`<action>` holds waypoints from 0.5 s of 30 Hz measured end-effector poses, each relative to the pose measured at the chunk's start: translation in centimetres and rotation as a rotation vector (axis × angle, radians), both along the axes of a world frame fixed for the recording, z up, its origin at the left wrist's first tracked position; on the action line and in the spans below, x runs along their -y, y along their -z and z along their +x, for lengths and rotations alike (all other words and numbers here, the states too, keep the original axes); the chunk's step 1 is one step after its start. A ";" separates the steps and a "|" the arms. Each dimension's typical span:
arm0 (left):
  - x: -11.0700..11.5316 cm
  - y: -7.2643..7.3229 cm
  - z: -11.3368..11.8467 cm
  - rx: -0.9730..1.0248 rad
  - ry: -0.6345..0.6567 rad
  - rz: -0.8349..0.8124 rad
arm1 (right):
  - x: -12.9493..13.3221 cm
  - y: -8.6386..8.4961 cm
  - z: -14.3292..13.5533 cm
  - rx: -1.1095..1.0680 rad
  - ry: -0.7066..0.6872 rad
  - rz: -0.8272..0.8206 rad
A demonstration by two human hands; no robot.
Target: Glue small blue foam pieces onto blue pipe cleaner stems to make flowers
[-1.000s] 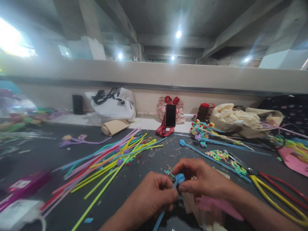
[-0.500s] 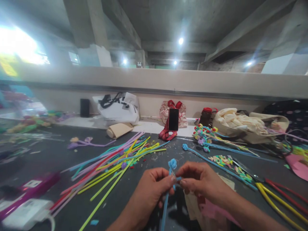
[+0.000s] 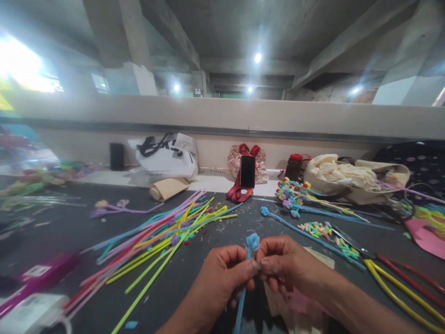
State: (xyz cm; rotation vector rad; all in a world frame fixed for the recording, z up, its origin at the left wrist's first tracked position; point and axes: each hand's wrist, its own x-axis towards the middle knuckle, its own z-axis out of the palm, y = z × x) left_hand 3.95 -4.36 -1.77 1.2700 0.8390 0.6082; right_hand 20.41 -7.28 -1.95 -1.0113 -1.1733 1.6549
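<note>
Nearest, in front of the phone (image 3: 248, 171), the left hand (image 3: 232, 273) pinches a blue stem (image 3: 253, 242); whether the right hand (image 3: 287, 260), fingertips touching beside it, grips anything is unclear. Scissors (image 3: 371, 267) lie front-right of the phone, coloured stems (image 3: 163, 242) front-left.

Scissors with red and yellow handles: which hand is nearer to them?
Right. The right hand is to the left of the scissors, apart from them; the left hand is farther left.

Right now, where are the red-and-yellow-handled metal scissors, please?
In the head view, the scissors lie at the right, beside the small pastel fuzzy pieces.
</note>
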 end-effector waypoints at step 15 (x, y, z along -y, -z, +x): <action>-0.4 0.2 -0.1 0.042 -0.080 -0.116 | -0.1 -2.5 2.2 0.547 0.276 0.291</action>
